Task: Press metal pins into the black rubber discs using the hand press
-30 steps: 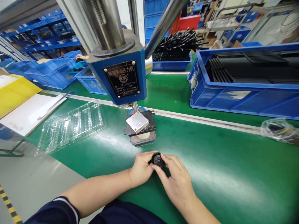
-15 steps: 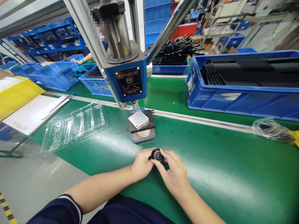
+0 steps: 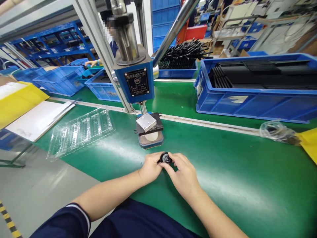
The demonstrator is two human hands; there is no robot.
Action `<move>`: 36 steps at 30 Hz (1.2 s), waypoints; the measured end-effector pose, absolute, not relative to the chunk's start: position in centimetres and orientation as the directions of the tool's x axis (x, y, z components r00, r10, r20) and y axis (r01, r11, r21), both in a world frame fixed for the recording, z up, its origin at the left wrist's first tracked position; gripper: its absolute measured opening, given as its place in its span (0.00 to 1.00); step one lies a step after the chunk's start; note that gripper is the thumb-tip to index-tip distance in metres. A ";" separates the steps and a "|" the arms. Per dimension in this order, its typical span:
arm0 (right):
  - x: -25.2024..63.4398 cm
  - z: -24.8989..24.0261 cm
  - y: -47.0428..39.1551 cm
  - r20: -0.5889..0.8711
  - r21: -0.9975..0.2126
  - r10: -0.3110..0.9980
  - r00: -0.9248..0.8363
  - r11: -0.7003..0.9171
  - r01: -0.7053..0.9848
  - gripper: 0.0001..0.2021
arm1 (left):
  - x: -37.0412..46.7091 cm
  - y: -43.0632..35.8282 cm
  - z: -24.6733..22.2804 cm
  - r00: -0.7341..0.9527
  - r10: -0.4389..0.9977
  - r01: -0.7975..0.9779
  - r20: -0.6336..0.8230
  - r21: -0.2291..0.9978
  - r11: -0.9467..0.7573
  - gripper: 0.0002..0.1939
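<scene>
Between my two hands is a small round black part [image 3: 166, 158] with a ringed, shiny centre facing up. My left hand [image 3: 151, 168] is closed on its left side, and something dark and narrow juts out there, mostly hidden by the fingers. My right hand [image 3: 183, 170] pinches the other side with thumb and fingers. Just beyond my hands stands a blue manual press [image 3: 135, 81]. Under its ram, a silver metal block [image 3: 146, 122] rests against a flat black piece [image 3: 158, 124], above a white round support [image 3: 151, 136] on the press base.
A clear plastic tray [image 3: 81, 132] lies left on the green table [image 3: 235, 158]. Blue bins [image 3: 252, 105] with black parts line the far side. A bagged bundle [image 3: 278, 132] lies at right. The press's long lever [image 3: 173, 33] slants overhead. Another person's hand [image 3: 91, 62] is at a far bin.
The view has shifted slightly. My hands keep the same grip on the round black part. The other person's hand in the background has moved right.
</scene>
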State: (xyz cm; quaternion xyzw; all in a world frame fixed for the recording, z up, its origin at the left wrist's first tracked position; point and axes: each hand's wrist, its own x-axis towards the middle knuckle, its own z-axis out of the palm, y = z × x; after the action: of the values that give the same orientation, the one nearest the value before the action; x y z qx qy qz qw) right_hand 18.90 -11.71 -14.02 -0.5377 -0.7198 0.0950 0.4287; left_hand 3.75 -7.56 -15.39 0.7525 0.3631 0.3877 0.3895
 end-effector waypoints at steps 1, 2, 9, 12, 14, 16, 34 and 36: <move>18.8 -14.0 -11.7 0.515 -0.600 0.856 -0.053 0.404 0.691 0.14 | 3.7 -7.6 -15.3 0.434 0.851 0.245 0.297 0.869 -0.429 0.11; 18.8 -14.0 -11.7 0.518 -0.602 0.854 -0.048 0.404 0.689 0.13 | 3.7 -7.5 -15.3 0.432 0.853 0.248 0.292 0.871 -0.424 0.11; 18.3 -14.4 -11.5 0.575 -0.594 0.818 -0.004 0.421 0.686 0.14 | 3.9 -7.4 -15.3 0.427 0.862 0.236 0.273 0.886 -0.398 0.13; 18.2 -14.7 -11.4 0.586 -0.596 0.810 -0.003 0.433 0.676 0.15 | 3.8 -7.3 -15.4 0.414 0.865 0.237 0.285 0.884 -0.404 0.15; 18.2 -14.9 -11.4 0.587 -0.601 0.809 0.000 0.436 0.670 0.16 | 3.8 -7.3 -15.5 0.405 0.867 0.234 0.292 0.883 -0.407 0.14; 18.0 -15.1 -11.4 0.583 -0.606 0.812 0.005 0.431 0.668 0.16 | 3.7 -7.2 -15.5 0.403 0.868 0.231 0.290 0.886 -0.403 0.14; 24.6 -16.3 -7.1 0.014 -0.864 0.971 0.237 -0.107 0.492 0.34 | -1.8 -6.7 -1.4 0.251 0.967 0.030 -0.030 0.999 0.023 0.18; 24.4 -16.4 -7.0 0.030 -0.850 0.973 0.227 -0.095 0.519 0.34 | -2.8 -4.9 1.4 0.192 0.978 0.073 0.083 0.992 -0.099 0.17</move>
State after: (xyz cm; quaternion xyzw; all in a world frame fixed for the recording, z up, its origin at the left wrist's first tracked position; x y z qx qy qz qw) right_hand 24.45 -6.96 -16.41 -0.6798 -0.5487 0.2919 0.3893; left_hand -2.77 -4.92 1.43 0.5876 0.4473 0.4518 0.5005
